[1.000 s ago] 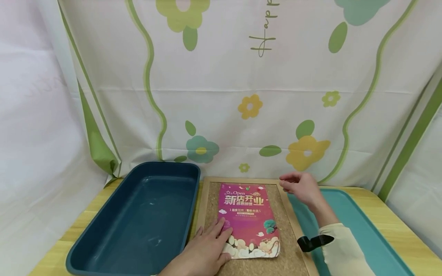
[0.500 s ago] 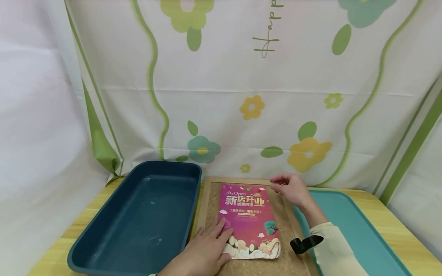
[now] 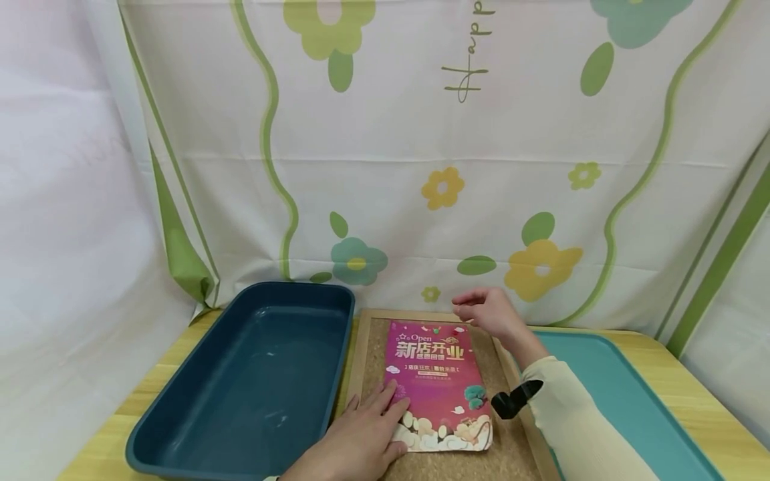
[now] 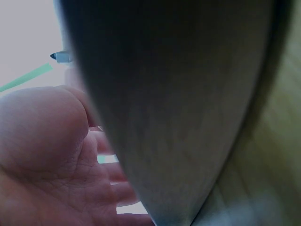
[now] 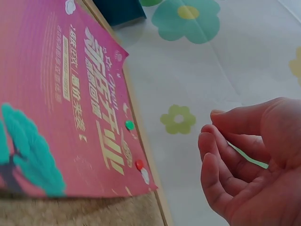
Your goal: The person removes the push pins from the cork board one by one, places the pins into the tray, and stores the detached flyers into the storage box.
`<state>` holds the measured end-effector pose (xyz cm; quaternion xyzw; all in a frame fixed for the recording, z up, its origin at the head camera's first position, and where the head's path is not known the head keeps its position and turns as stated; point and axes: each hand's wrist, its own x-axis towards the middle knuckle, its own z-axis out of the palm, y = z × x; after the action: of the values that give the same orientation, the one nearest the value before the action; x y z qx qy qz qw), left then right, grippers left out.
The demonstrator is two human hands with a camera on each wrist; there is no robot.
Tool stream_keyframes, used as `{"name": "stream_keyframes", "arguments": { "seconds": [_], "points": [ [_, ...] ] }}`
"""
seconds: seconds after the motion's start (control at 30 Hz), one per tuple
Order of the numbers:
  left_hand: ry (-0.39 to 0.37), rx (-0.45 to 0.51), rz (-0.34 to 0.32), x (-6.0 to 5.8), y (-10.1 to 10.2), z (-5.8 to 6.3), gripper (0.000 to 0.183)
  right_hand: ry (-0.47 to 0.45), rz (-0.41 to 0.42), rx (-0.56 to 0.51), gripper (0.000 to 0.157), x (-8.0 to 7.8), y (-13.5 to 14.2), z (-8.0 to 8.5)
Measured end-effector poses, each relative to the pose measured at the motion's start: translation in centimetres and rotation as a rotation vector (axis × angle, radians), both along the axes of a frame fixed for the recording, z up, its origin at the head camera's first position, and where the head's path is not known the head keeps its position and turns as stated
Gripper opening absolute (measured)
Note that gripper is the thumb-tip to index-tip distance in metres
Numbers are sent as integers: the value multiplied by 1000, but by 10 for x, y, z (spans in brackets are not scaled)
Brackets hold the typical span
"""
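Observation:
A pink and purple poster (image 3: 430, 394) with gold lettering lies on a wood-framed corkboard (image 3: 505, 461). My left hand (image 3: 361, 434) rests flat over the poster's lower left corner, fingers spread. The left wrist view shows its palm (image 4: 42, 155), partly hidden by a dark tray side. Along the poster's top edge are a green pushpin (image 5: 130, 125) and a red pushpin (image 5: 139, 165). Above the board's top right hovers my right hand (image 3: 490, 314), fingers curled and thumb close to the index fingertip (image 5: 207, 129). Whether something tiny sits between these tips I cannot tell.
To the left stands a deep dark blue tray (image 3: 135, 441). A flatter teal tray (image 3: 595, 374) sits right of the board, partly under the right forearm. Behind the wooden table (image 3: 668, 354) hangs a white flowered cloth (image 3: 385, 160).
My right hand has moved left, from over the board's right edge toward the poster's top right corner. The left hand stays on the poster. The head view has shifted slightly.

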<state>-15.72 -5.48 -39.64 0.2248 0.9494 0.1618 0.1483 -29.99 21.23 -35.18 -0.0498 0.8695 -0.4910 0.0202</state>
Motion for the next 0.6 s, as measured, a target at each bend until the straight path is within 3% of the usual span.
{"name": "stream_keyframes", "arguments": {
  "seconds": [0.27,0.6],
  "points": [
    [-3,-2,-3,-1,0,0,64,-25,-3,-49,31,-9,-15,-13],
    [2,-10,2,-1,1,-2,64,-89,-61,-20,22,-19,-28,-31]
  ]
}}
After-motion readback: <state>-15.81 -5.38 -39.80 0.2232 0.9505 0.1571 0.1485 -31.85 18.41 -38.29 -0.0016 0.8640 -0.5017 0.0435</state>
